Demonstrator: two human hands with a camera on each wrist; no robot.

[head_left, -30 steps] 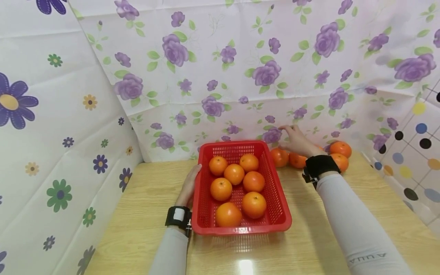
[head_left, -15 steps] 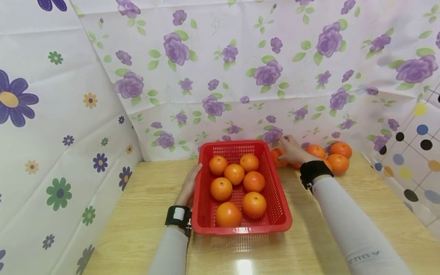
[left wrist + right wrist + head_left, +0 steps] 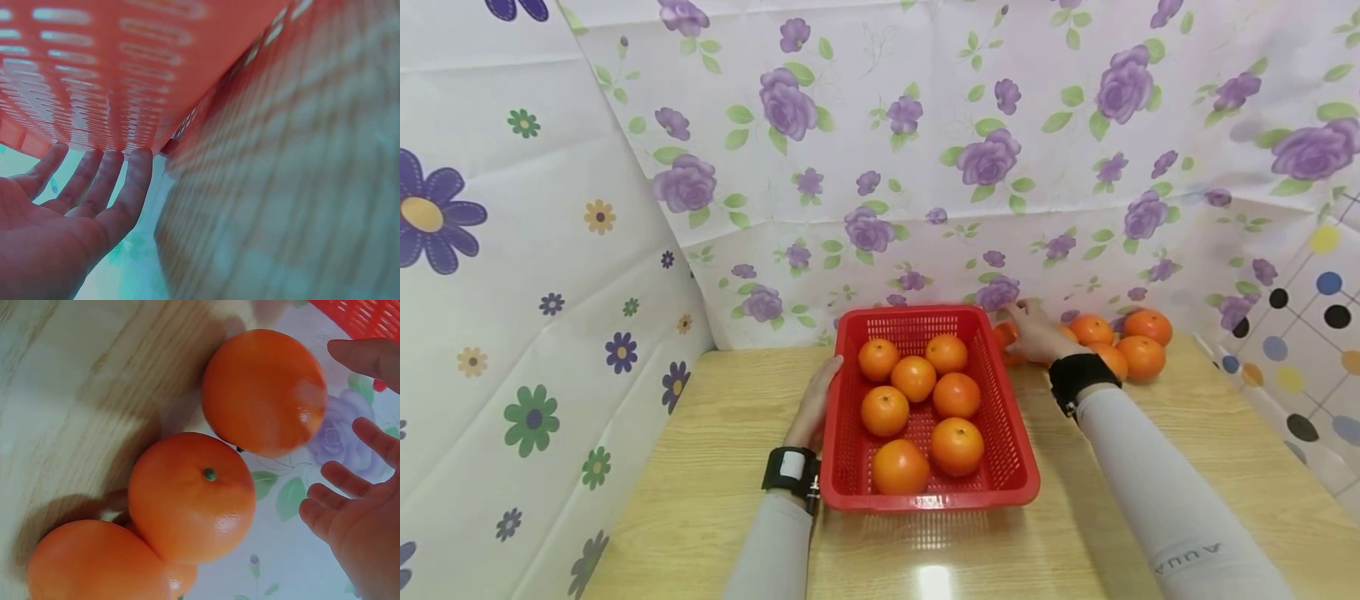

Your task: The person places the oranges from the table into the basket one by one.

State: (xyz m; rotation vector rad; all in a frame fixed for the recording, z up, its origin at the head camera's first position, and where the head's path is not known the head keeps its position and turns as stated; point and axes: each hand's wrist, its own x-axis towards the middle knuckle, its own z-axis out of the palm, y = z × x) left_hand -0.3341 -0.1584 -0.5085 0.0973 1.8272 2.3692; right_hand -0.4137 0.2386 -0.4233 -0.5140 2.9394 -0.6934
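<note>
A red plastic basket (image 3: 880, 502) with several oranges (image 3: 913, 379) in it stands mid-table. My left hand (image 3: 812, 407) lies along its left side; in the left wrist view straight fingers (image 3: 134, 181) touch the slotted wall (image 3: 75, 69). Beyond the basket's right side, my right hand (image 3: 1037, 333) reaches down over an orange (image 3: 1003, 337), partly hiding it. From the right wrist, the right hand (image 3: 365, 509) appears with fingers and thumb spread beside the nearest orange (image 3: 265, 394), a gap between them. Another orange (image 3: 192, 497) with a green stem lies close by.
Several more oranges (image 3: 1142, 357) cluster at the table's back right, some behind the right wrist. A flowered sheet (image 3: 865, 150) hangs behind the wooden table (image 3: 730, 433); patterned sheets also stand at left (image 3: 527, 275) and right (image 3: 1307, 350).
My right hand has lowered from above the oranges to the one nearest the basket, uncovering other oranges at the right. The left hand and basket stay in place.
</note>
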